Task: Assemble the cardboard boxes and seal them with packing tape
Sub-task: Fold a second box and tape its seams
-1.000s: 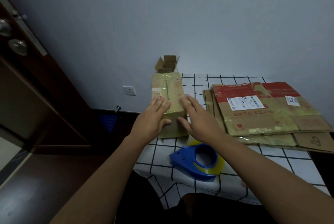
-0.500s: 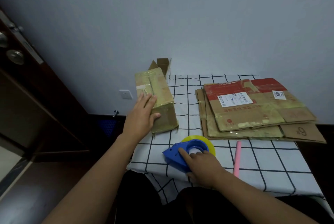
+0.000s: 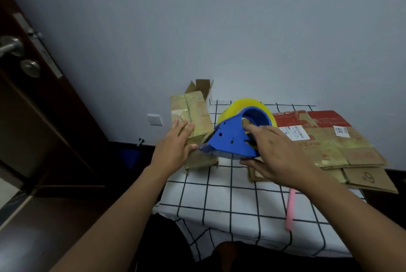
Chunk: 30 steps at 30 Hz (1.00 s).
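L hand (image 3: pixel 175 146) lies flat, fingers spread, on the taped box (image 3: pixel 193 126); R hand (image 3: pixel 274 153) grips the tape dispenser (image 3: pixel 237 137) just beside it, nose prob. touching the box.

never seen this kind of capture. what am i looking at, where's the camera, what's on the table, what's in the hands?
There is no robot here: these are a person's two bare hands, filmed by one wide-angle camera worn on the head, looking forward and down. That is why the arms come in from the bottom edge.

The left hand rests on a closed cardboard box at the table's left edge, fingers over its top. The right hand grips a blue tape dispenser loaded with a yellowish tape roll, lifted off the table with its nose pointing at the box.

The table wears a white cloth with a black grid. On its right side lies a stack of flattened cardboard boxes. A pink stick-like thing lies near the front. Behind the closed box stands a small open carton.
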Each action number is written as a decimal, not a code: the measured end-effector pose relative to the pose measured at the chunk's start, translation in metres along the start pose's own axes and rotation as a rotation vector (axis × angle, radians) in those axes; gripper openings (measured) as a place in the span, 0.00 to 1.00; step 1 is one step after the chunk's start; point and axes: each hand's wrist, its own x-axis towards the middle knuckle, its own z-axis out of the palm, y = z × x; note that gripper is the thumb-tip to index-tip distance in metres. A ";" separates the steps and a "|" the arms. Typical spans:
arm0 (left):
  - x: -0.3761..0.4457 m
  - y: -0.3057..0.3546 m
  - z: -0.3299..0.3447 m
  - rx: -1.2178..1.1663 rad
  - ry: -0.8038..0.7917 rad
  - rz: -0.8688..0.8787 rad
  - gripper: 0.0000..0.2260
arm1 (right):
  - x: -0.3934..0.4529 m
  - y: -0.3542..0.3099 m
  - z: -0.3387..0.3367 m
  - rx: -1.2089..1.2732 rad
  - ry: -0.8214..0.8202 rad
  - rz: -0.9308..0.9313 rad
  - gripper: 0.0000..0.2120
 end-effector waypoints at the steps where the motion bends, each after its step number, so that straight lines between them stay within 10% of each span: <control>1: 0.000 0.003 0.003 0.005 0.001 0.036 0.28 | 0.009 0.002 -0.005 -0.022 0.017 -0.015 0.34; 8: -0.013 0.031 0.016 0.021 -0.020 0.137 0.27 | 0.042 0.013 0.006 -0.040 -0.073 -0.015 0.30; 17: -0.013 0.027 -0.005 -0.955 -0.020 -0.145 0.21 | 0.039 0.017 0.025 0.058 -0.190 0.084 0.27; 30: 0.005 0.020 -0.028 -1.294 -0.061 -0.203 0.13 | 0.053 0.013 0.009 0.105 -0.200 0.036 0.33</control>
